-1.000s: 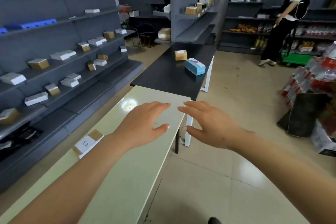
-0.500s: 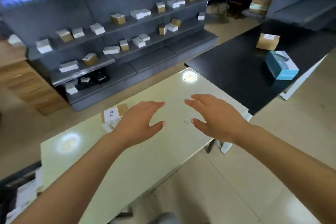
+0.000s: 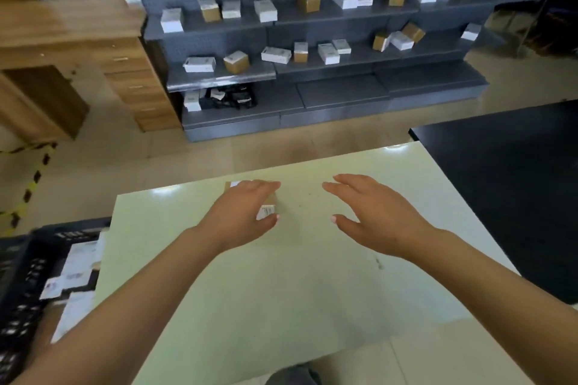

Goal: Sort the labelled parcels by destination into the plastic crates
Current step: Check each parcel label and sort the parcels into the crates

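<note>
left hand (image 3: 240,216): spread over parcel (image 3: 267,211), not visibly gripping (label hidden, misread risk)
right hand (image 3: 372,216): open, empty
crate (image 3: 22,266): at 9 o'clock, wrong-destination risk

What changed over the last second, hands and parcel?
The view swung left, bringing the black crate into sight. The left hand moved over the labelled parcel on the pale table and now covers it, fingers straight; a grip is not visible. The right hand stayed open and empty above the table.

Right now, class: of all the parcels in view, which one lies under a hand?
The brown labelled parcel on the pale table, beneath the left hand. The others sit on grey shelves or in the black crate.
</note>
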A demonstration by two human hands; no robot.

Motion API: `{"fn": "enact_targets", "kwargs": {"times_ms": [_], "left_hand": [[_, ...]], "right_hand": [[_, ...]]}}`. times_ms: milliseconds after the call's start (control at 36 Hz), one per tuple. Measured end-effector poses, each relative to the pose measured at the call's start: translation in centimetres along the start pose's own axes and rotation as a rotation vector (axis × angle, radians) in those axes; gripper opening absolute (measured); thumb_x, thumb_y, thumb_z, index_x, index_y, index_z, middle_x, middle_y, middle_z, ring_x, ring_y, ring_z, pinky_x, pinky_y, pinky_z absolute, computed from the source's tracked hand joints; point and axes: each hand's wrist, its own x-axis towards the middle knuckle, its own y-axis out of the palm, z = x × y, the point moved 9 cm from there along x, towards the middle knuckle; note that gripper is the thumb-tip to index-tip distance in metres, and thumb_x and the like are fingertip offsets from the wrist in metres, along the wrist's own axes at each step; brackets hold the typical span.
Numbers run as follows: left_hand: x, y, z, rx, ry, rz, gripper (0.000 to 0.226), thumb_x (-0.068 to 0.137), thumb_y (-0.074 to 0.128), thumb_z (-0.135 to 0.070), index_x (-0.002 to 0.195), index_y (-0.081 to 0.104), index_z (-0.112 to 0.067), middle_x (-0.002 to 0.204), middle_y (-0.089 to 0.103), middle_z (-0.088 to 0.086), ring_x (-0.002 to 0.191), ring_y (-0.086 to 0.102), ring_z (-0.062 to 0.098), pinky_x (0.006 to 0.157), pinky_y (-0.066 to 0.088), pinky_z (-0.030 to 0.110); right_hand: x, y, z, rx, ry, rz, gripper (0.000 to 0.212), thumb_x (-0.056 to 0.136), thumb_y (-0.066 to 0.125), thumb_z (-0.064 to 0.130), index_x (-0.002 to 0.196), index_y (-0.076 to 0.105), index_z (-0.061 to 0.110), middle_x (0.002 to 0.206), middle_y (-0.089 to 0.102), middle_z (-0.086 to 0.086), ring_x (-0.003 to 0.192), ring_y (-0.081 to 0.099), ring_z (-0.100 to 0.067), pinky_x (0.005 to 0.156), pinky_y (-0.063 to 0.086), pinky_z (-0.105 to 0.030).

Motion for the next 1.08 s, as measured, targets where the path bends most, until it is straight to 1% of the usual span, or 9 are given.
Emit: {"fn": "enact_targets", "kwargs": {"times_ms": [167, 333, 583, 667, 750, 806, 889, 944, 1083], "left_hand": [[2.8, 2.8, 5.4, 0.054, -0.089, 0.078, 0.062, 0.089, 0.061, -0.039, 0.144, 0.039, -0.021, 0.145, 0.046, 0.002, 0.131, 0.041, 0.027, 0.104, 0.036, 0.035], [5.2, 6.6, 9.8, 0.201, -0.188, 0.166, 0.074, 0.092, 0.055, -0.043, 0.153, 0.019, -0.021, 0.161, 0.013, 0.008, 0.148, 0.010, 0.026, 0.116, 0.013, 0.036], [6.7, 12.1, 15.3, 0.346, -0.403, 0.414, 0.087, 0.094, 0.053, -0.042, 0.154, -0.007, -0.026, 0.161, -0.009, 0.010, 0.149, -0.007, 0.026, 0.119, 0.004, 0.046], [6.9, 12.6, 14.9, 0.350, -0.418, 0.352, 0.087, 0.092, 0.058, -0.033, 0.154, -0.003, -0.025, 0.161, -0.001, 0.012, 0.148, 0.002, 0.028, 0.119, 0.006, 0.045], [7.6, 12.3, 13.7, 0.346, -0.349, 0.187, 0.093, 0.067, 0.085, -0.026, 0.147, 0.039, -0.022, 0.140, 0.045, 0.021, 0.125, 0.047, 0.039, 0.108, 0.033, 0.051], [8.0, 12.8, 13.3, 0.335, -0.336, 0.167, 0.096, 0.053, 0.093, -0.030, 0.139, 0.052, -0.019, 0.118, 0.057, 0.021, 0.105, 0.058, 0.041, 0.099, 0.043, 0.053], [8.5, 13.5, 12.0, 0.231, -0.420, 0.209, 0.091, 0.077, 0.075, -0.043, 0.152, 0.026, -0.026, 0.129, 0.041, 0.019, 0.113, 0.046, 0.038, 0.107, 0.032, 0.043], [8.7, 14.1, 11.2, 0.192, -0.496, 0.232, 0.088, 0.084, 0.064, -0.050, 0.154, 0.013, -0.031, 0.136, 0.031, 0.014, 0.115, 0.042, 0.032, 0.102, 0.032, 0.035], [9.1, 15.5, 8.3, 0.109, -0.595, 0.194, 0.081, 0.088, 0.046, -0.060, 0.154, 0.007, -0.035, 0.155, 0.014, 0.013, 0.123, 0.034, 0.034, 0.104, 0.031, 0.037]], "right_hand": [[4.8, 1.1, -0.4, 0.002, -0.065, 0.054, 0.060, 0.100, 0.041, 0.043, 0.153, 0.015, 0.032, 0.159, 0.020, 0.008, 0.144, 0.018, -0.011, 0.113, 0.023, -0.026], [8.7, 3.4, -1.1, -0.077, -0.161, 0.125, 0.060, 0.100, 0.039, 0.043, 0.153, 0.014, 0.030, 0.160, 0.016, 0.005, 0.145, 0.016, -0.014, 0.112, 0.022, -0.027], [12.3, 6.5, -3.8, -0.077, -0.245, 0.253, 0.061, 0.101, 0.037, 0.043, 0.154, 0.011, 0.029, 0.161, 0.014, 0.004, 0.146, 0.014, -0.015, 0.114, 0.020, -0.028], [13.1, 7.2, -5.3, -0.055, -0.252, 0.274, 0.061, 0.101, 0.037, 0.044, 0.154, 0.011, 0.029, 0.161, 0.014, 0.004, 0.146, 0.014, -0.015, 0.114, 0.020, -0.028], [13.5, 7.8, -7.0, -0.026, -0.245, 0.299, 0.061, 0.101, 0.037, 0.044, 0.154, 0.012, 0.030, 0.161, 0.014, 0.005, 0.146, 0.015, -0.015, 0.115, 0.020, -0.028], [13.4, 8.3, -8.2, -0.011, -0.239, 0.324, 0.060, 0.101, 0.038, 0.043, 0.154, 0.012, 0.029, 0.161, 0.014, 0.005, 0.146, 0.015, -0.015, 0.115, 0.020, -0.028], [12.9, 8.8, -9.9, -0.011, -0.240, 0.350, 0.060, 0.101, 0.038, 0.043, 0.154, 0.013, 0.028, 0.160, 0.015, 0.004, 0.146, 0.016, -0.014, 0.114, 0.020, -0.027], [12.4, 9.2, -11.1, -0.003, -0.232, 0.371, 0.060, 0.101, 0.038, 0.042, 0.154, 0.013, 0.028, 0.161, 0.015, 0.005, 0.146, 0.015, -0.014, 0.114, 0.020, -0.028], [10.3, 9.9, -13.7, 0.023, -0.237, 0.413, 0.060, 0.101, 0.039, 0.042, 0.154, 0.013, 0.029, 0.161, 0.013, 0.006, 0.146, 0.014, -0.013, 0.114, 0.020, -0.028]]}}
